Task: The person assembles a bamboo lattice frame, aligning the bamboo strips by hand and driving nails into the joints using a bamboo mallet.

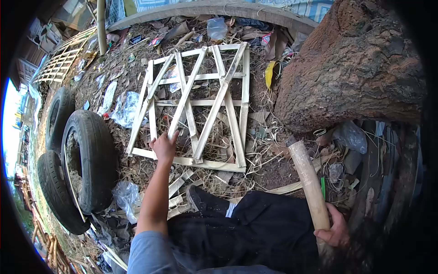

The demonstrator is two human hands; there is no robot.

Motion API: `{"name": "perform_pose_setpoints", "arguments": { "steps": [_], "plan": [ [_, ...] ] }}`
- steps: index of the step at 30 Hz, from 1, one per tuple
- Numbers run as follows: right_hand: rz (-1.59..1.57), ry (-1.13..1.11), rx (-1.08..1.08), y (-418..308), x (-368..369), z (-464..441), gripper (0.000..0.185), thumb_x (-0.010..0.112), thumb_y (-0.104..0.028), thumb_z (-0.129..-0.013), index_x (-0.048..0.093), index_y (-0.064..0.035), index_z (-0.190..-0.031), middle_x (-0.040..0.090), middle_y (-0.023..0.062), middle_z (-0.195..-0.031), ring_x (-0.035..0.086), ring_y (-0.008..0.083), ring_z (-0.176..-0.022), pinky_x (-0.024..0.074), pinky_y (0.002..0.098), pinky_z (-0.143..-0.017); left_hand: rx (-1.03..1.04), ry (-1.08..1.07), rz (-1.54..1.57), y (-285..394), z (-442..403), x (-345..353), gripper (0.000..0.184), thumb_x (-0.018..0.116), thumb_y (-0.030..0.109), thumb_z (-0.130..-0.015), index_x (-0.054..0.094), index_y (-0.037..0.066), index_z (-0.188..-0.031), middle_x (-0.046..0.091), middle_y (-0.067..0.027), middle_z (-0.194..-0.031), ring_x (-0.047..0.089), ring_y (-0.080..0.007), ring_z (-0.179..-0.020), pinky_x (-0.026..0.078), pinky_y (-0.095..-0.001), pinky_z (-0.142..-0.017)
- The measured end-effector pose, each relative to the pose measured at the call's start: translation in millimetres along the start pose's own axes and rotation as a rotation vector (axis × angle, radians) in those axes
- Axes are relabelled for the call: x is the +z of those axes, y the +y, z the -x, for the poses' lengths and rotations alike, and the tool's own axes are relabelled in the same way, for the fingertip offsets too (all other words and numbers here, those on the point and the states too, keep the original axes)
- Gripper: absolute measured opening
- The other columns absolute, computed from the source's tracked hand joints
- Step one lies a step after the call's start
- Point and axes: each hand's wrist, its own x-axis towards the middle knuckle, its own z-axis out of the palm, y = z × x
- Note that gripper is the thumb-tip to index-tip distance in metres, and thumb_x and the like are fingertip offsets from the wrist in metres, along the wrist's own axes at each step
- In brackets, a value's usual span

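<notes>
Head view: outdoor work on brown dirt ground (269, 176), littered with dry leaves, fibre strands and plastic scraps. Flat, pale, split-wood lattice frame (200, 102) lies on it in front of the person; slats run crosswise and diagonally. Left hand (164, 147) is at the frame's near-left part, fingers bent and touching the lower end of a diagonal slat; can't tell if they pinch it. Right hand (335, 227) is wrapped round a thick, tan, cylindrical wooden stick (309, 182), fingers closed, stick slanting up and away over the person's black trousers (269, 221). Thin bright-green stick (323, 187) just beside it.

Surroundings: black rubber tyres (98, 160) grouped left of the frame, clear crumpled plastic bag (127, 196) near them. Rough reddish-brown tree trunk (351, 77) at right, yellow leaf (269, 74) between trunk and frame. Long grey curved beam (214, 10) at the far edge, blue printed sheeting (292, 7) behind it. Second tan lattice panel (64, 59) far left, near an upright pole (101, 27).
</notes>
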Motion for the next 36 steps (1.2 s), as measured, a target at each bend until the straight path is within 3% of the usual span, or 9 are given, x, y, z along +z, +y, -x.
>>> {"name": "perform_pose_setpoints", "arguments": {
  "steps": [13,18,22,27,31,32,33,35,36],
  "plan": [
    [-0.195,0.058,-0.068,29.4,3.3,-7.3,0.08,0.078,-0.015,-0.063,0.046,0.0056,-0.133,0.064,0.0121,-0.109,0.06,0.0157,-0.098,0.049,0.0316,-0.087,-0.345,0.067,0.17,23.0,10.6,-28.2,0.06,0.066,0.064,-0.08,0.065,0.006,-0.066,0.059,-0.0119,-0.056,0.058,-0.0311,-0.06,0.035,-0.0433,-0.089],
    [-0.151,0.035,-0.113,28.1,2.5,-9.8,0.085,0.08,-0.017,-0.062,0.043,0.0071,-0.135,0.062,0.0128,-0.113,0.059,0.0163,-0.102,0.0474,0.0316,-0.09,-0.227,0.057,0.029,57.3,25.7,4.4,0.058,0.054,0.064,-0.088,0.064,0.008,-0.085,0.066,-0.0143,-0.066,0.065,-0.0334,-0.076,0.027,-0.0476,-0.101],
    [-0.15,0.046,-0.14,38.0,1.1,-11.3,0.086,0.08,-0.018,-0.062,0.043,0.0075,-0.135,0.062,0.0128,-0.114,0.058,0.0166,-0.105,0.0454,0.0313,-0.093,-0.156,0.153,0.013,46.8,30.7,5.6,0.057,0.053,0.063,-0.09,0.063,0.007,-0.083,0.064,-0.0155,-0.064,0.063,-0.0358,-0.072,0.029,-0.0497,-0.097],
    [-0.201,0.056,-0.173,42.1,6.9,-17.4,0.086,0.08,-0.019,-0.062,0.043,0.0079,-0.135,0.062,0.0125,-0.115,0.057,0.0169,-0.107,0.044,0.031,-0.095,-0.093,-0.048,0.013,4.0,35.5,-19.1,0.054,0.056,0.059,-0.09,0.063,0.006,-0.081,0.06,-0.0146,-0.06,0.061,-0.0369,-0.068,0.031,-0.0485,-0.095],
    [-0.249,0.062,-0.152,38.3,7.3,-16.9,0.085,0.08,-0.019,-0.063,0.043,0.0078,-0.135,0.062,0.0117,-0.113,0.057,0.0167,-0.106,0.0441,0.0305,-0.094,-0.011,0.08,-0.157,14.7,36.9,-20.7,0.051,0.058,0.06,-0.088,0.063,0.01,-0.099,0.062,-0.0092,-0.062,0.061,-0.0355,-0.071,0.034,-0.0464,-0.091],
    [-0.254,0.07,-0.146,34.1,8.7,-18.3,0.084,0.08,-0.019,-0.063,0.044,0.0079,-0.134,0.062,0.0114,-0.112,0.057,0.0166,-0.105,0.0441,0.0304,-0.094,-0.115,-0.057,-0.152,30.1,35.2,-32.1,0.053,0.061,0.055,-0.088,0.056,0.009,-0.115,0.067,-0.0152,-0.088,0.062,-0.0346,-0.084,0.033,-0.0503,-0.096],
    [-0.26,0.08,-0.142,31.4,8.8,-20.3,0.084,0.08,-0.019,-0.063,0.044,0.008,-0.134,0.061,0.0112,-0.111,0.057,0.0164,-0.105,0.0442,0.0303,-0.094,-0.12,-0.054,-0.148,50.2,28.9,-41.6,0.053,0.061,0.055,-0.088,0.056,0.009,-0.115,0.067,-0.0152,-0.088,0.062,-0.0346,-0.084,0.033,-0.0503,-0.096],
    [-0.261,0.086,-0.151,37.5,8.8,-22.9,0.084,0.079,-0.019,-0.063,0.043,0.0081,-0.134,0.061,0.0109,-0.111,0.057,0.0164,-0.104,0.0443,0.0304,-0.094,0.164,0.225,0.03,87.8,13.8,-49.6,0.049,0.063,0.043,-0.089,0.054,0.005,-0.12,0.062,-0.019,-0.113,0.059,-0.0329,-0.105,0.035,-0.0477,-0.099],
    [-0.261,0.087,-0.154,38.0,8.6,-23.6,0.085,0.079,-0.019,-0.064,0.043,0.0081,-0.135,0.061,0.0107,-0.111,0.057,0.0164,-0.104,0.0444,0.0305,-0.094,0.292,0.094,0.121,113.2,7.7,-53.0,0.048,0.063,0.037,-0.089,0.053,0.004,-0.122,0.058,-0.0187,-0.121,0.056,-0.0324,-0.113,0.034,-0.0471,-0.101]
  ]
}}
